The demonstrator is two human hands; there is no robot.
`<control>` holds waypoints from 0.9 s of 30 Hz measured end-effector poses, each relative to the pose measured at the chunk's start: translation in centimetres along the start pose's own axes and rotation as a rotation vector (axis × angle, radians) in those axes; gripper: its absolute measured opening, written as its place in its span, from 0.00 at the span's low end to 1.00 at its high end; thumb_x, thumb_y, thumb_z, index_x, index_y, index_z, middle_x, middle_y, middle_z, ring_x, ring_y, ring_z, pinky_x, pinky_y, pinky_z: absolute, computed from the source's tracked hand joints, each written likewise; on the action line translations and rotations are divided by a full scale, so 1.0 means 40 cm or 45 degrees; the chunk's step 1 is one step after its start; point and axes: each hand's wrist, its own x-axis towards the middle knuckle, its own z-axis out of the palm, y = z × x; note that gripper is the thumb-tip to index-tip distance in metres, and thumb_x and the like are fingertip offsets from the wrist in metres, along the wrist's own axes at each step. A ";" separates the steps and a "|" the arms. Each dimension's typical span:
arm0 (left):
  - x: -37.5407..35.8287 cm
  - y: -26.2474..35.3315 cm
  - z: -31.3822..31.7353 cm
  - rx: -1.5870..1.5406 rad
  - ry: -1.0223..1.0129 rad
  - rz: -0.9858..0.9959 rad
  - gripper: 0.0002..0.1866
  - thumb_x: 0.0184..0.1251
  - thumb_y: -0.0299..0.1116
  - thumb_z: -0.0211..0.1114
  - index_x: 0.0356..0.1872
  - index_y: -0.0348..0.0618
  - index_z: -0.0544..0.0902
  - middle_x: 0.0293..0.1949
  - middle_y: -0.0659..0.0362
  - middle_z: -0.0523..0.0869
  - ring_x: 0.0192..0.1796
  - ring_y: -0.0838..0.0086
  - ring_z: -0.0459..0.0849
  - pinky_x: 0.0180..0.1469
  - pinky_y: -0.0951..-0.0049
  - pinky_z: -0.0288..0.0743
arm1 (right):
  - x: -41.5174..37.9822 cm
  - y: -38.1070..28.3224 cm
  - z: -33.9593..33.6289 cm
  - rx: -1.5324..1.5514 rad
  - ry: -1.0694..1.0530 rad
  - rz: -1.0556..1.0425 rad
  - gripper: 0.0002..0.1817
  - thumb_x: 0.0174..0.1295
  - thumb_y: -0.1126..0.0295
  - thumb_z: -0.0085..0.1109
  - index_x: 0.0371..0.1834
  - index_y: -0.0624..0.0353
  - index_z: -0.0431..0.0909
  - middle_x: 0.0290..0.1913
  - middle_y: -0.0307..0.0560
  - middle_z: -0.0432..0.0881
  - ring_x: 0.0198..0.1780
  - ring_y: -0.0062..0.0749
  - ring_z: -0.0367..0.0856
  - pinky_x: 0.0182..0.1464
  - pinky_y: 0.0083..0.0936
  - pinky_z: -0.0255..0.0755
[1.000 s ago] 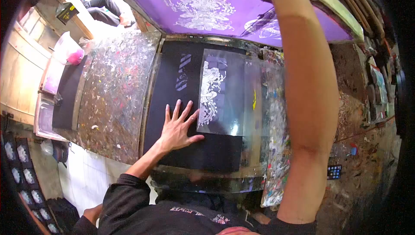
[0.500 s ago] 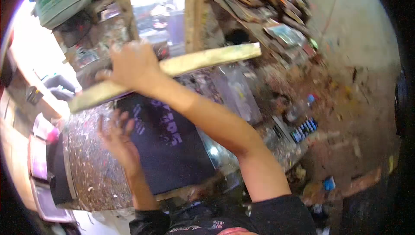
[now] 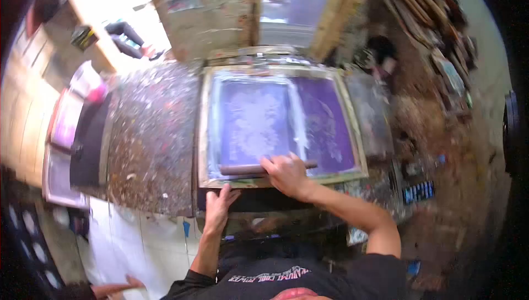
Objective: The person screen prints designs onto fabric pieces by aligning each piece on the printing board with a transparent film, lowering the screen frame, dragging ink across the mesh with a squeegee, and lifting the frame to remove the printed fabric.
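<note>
A wood-framed printing screen (image 3: 361, 140) lies flat over a dark cloth (image 3: 253, 202), whose front strip shows below it. Its mesh is purple, with a pale patterned area on the left and a fainter design on the right. My right hand (image 3: 287, 177) is closed around a squeegee (image 3: 239, 170), which lies crosswise along the screen's front end. Just below the front rim, my left hand (image 3: 219, 205) is open, thumb and fingers apart, fingertips right at the frame. Much of the cloth is hidden beneath the screen.
A paint-spattered worktop (image 3: 154, 134) extends to the left, with a dark board (image 3: 91, 145) beyond it. At the right lies a phone (image 3: 419, 192). Another person's hand (image 3: 129, 284) shows at the lower left. Stacked boards (image 3: 416, 10) lean at the upper right.
The screen frame, raised and tilted in my right hand before, now lies down over the dark cloth. My right hand has moved to the squeegee; my left is at the front rim.
</note>
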 end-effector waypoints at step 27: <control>0.038 -0.001 -0.023 0.246 -0.061 -0.233 0.21 0.78 0.39 0.62 0.50 0.24 0.74 0.38 0.41 0.87 0.41 0.56 0.91 0.46 0.60 0.89 | 0.524 0.393 0.117 -0.226 -0.080 0.283 0.19 0.62 0.52 0.64 0.42 0.57 0.76 0.30 0.53 0.86 0.37 0.54 0.87 0.40 0.50 0.77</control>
